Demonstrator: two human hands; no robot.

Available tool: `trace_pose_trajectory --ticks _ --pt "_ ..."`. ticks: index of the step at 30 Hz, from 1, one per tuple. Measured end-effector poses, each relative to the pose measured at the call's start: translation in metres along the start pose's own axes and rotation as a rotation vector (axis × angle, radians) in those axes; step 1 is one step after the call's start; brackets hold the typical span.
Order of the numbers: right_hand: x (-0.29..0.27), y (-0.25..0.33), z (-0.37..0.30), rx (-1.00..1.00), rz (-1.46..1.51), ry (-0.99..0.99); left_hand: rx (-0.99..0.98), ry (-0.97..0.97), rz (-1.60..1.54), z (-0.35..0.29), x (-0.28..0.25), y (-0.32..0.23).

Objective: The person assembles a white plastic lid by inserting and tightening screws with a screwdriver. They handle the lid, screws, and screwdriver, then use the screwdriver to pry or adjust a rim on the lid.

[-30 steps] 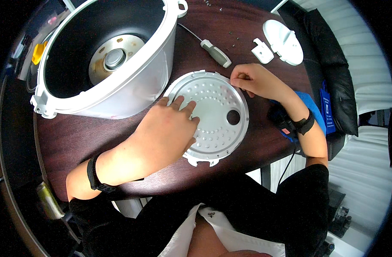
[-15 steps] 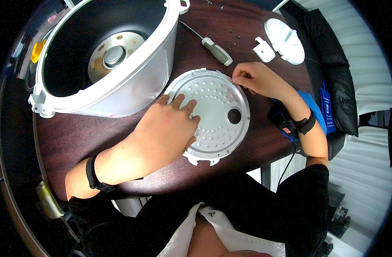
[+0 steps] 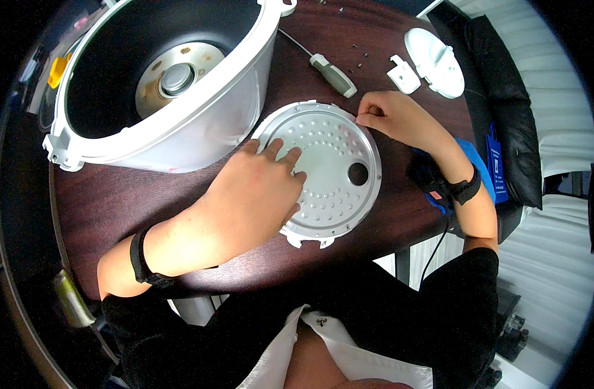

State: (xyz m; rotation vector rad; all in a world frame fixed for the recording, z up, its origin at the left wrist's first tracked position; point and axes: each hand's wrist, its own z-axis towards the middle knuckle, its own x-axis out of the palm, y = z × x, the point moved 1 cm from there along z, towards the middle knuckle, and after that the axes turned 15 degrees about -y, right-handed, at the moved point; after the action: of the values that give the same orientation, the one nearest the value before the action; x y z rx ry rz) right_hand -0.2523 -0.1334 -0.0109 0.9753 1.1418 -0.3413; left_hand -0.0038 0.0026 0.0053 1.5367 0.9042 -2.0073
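Little changed; work stayed on the metal disc (image 3: pixel 324 170): left hand (image 3: pixel 253 188) fingers-spread across it, right hand (image 3: pixel 394 118) curled closed, contents unclear.

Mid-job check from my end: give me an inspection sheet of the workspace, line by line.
Surface: dark brown table, glare along the near edge.
Main piece: dimpled metal disc, lying flat, round hole toward its right side.
Left hand: fingers spread on the disc's left part.
Right hand: fingers curled at the upper right rim; grip hidden.
Clutter: white pot housing, screwdriver, small dark bits, clip-like white part, oval white part.
Cables: black cable below the table's near edge.
Surroundings: black cushion, white curtain.
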Motion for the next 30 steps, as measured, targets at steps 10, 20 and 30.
trace_pose_trajectory --ticks 10,20,30 --pt "-0.002 0.023 -0.004 -0.129 -0.299 -0.09 -0.02 0.01 -0.027 -0.001 -0.001 0.0" --pt "0.001 0.029 -0.009 -0.243 -0.367 -0.143 -0.005 0.004 0.011 -0.002 0.003 0.0" --pt "0.011 0.025 -0.006 -0.3 -0.432 -0.158 -0.011 0.05 0.008 0.0 -0.001 -0.001"
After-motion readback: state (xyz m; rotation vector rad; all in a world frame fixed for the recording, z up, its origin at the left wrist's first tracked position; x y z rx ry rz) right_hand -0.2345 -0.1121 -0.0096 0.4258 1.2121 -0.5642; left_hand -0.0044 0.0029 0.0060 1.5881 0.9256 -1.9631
